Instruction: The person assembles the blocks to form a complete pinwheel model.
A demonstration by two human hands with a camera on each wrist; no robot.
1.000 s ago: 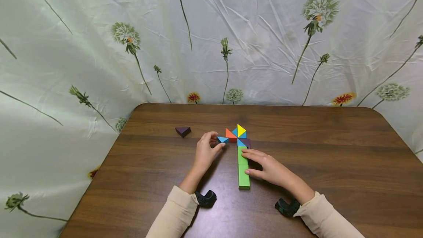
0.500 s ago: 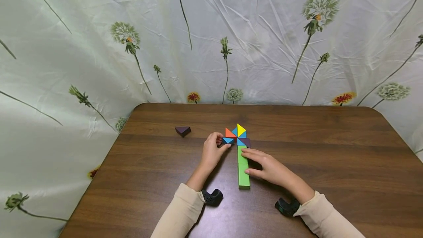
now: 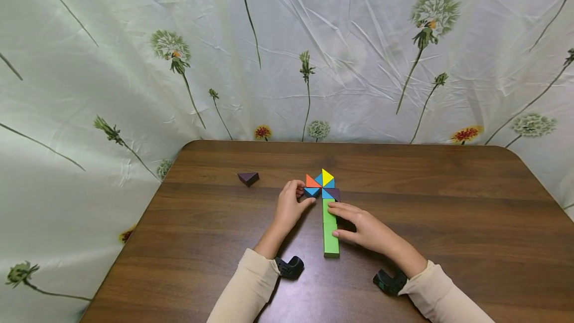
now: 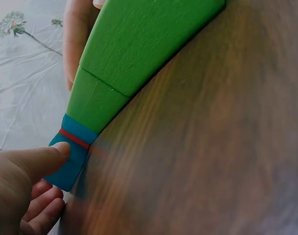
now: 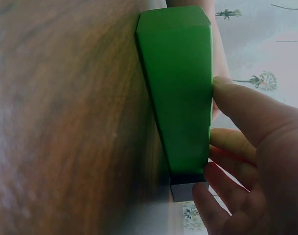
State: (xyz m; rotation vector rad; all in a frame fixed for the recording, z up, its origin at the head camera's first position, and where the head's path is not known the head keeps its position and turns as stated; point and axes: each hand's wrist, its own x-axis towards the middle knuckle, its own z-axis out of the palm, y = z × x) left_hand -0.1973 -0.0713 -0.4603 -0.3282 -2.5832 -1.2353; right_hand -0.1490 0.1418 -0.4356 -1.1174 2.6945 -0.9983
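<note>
My left hand (image 3: 289, 208) pinches a blue triangular block (image 3: 312, 191) between thumb and fingers, just below an orange triangular block (image 3: 311, 181). In the left wrist view, the thumb lies against the blue block (image 4: 70, 164). Yellow (image 3: 328, 176), blue and dark purple (image 3: 334, 193) triangular blocks form a pinwheel with them. Beneath it, two green rectangular blocks (image 3: 331, 241) stand end to end as a stem. The right hand (image 3: 365, 226) rests its loosely spread fingertips on the green blocks, as the right wrist view of the green block (image 5: 178, 88) also shows.
A loose dark purple triangular block (image 3: 248, 178) lies left of the pinwheel. The brown wooden table (image 3: 448, 203) reaches back to a pale curtain (image 3: 358, 54) with dandelion prints. Each wrist wears a black device.
My left hand has moved right with the blue triangular block, bringing it under the orange block and close to the pinwheel's centre. The right hand has stayed on the green blocks.
</note>
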